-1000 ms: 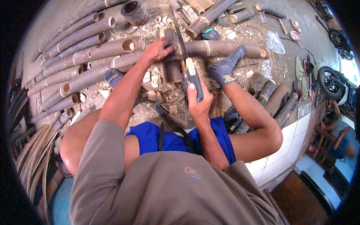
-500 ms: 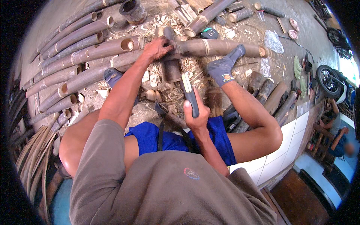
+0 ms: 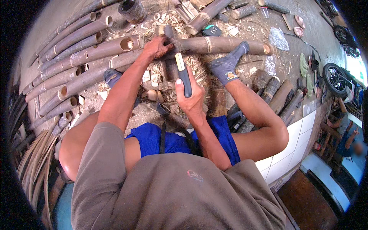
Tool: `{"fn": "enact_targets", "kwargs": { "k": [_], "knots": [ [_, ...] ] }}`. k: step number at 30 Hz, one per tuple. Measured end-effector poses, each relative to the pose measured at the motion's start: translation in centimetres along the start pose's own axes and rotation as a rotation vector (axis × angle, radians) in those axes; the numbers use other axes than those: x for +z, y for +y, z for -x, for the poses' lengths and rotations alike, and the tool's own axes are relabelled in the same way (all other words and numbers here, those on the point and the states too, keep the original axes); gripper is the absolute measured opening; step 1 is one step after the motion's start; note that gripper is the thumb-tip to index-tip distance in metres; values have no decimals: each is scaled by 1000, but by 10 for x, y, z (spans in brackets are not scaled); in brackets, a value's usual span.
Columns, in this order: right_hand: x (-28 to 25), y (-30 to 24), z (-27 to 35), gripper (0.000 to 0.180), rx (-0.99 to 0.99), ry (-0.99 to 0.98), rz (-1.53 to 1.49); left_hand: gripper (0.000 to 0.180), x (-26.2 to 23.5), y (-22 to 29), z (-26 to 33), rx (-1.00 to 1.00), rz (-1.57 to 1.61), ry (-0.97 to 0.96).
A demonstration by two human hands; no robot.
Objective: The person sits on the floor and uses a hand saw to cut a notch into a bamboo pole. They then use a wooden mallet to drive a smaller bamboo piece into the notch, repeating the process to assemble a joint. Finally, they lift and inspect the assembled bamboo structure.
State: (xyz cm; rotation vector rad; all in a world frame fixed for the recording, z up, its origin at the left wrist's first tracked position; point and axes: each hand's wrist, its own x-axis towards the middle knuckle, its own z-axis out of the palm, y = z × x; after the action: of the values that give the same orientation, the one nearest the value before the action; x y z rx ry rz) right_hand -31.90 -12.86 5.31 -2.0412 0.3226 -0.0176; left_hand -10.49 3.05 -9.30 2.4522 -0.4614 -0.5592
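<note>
A long brown bamboo pole (image 3: 222, 45) lies crosswise in front of me, resting over a short, thick bamboo piece (image 3: 168, 71). My left hand (image 3: 158, 47) presses down on the pole, fingers curled over it. In my right hand (image 3: 191, 96) is a hand saw (image 3: 184, 78) with a black and cream handle. Its narrow blade, seen nearly edge-on, meets the pole just right of my left hand; its far part is hard to make out. My right foot (image 3: 226, 66), in a grey sock, is against the pole's right part.
Several bamboo poles (image 3: 88, 55) lie at the left, some with cut holes. A dark bucket (image 3: 132, 10) and a tape measure (image 3: 212, 30) lie beyond. Wood chips cover the floor. Bamboo offcuts (image 3: 281, 94), sandals (image 3: 303, 61) and a motorcycle wheel (image 3: 335, 79) are right; people sit farther off.
My right hand and the saw have moved forward and slightly left, bringing the handle closer to the pole. My left hand stays on the pole. The view has shifted slightly.
</note>
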Motion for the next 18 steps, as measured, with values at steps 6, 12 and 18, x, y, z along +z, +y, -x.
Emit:
{"fn": "enact_targets", "kwargs": {
  "k": [6, 12, 18],
  "knots": [
    [-19, 33, 67, 55, -276, 137, 13, 67, 6, -5, -2, -20, -8, 70],
    [-3, 2, 4, 59, 13, -13, -11, 65, 5, 4, 12, -28, -6, 17],
    [-30, 33, 72, 59, -212, 72, 41, 65, -8, 15, 10, -15, -93, 3]
  ]
}}
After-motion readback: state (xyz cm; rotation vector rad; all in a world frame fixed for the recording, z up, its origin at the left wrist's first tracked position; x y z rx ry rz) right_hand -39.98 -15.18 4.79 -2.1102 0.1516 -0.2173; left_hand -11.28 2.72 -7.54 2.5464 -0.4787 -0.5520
